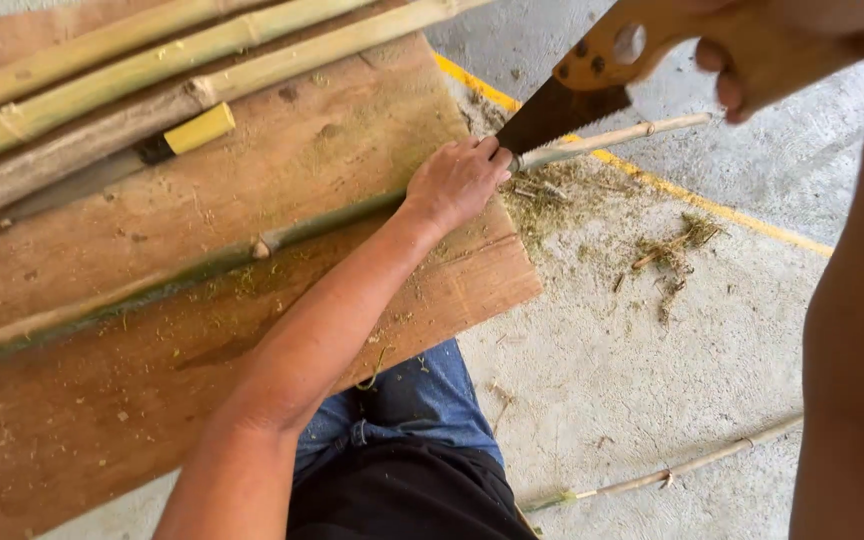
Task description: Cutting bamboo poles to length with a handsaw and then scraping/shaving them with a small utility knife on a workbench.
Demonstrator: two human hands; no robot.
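Left hand (457, 182) is clamped down over a thin bamboo stalk (322, 222) right at the edge of the wooden bench (152, 400), middle of the frame, pinning it so it can't roll or chatter. The stalk runs diagonally from lower left across the board, and its pale tip (617, 135) sticks out past the edge over the concrete floor (652, 360), so the cut end has room to drop.

Right hand (782, 50), top right, is wrapped tight around the orange handle of a handsaw (572, 100), blade angled down to meet the stalk just beside the left fingers. Pretty close, honestly.

Thicker bamboo poles (132, 70) are stacked in the upper left, out of the way, with a yellow-handled tool (192, 130) beside them. Green sawdust and scraps (667, 250) litter the floor below the cut.
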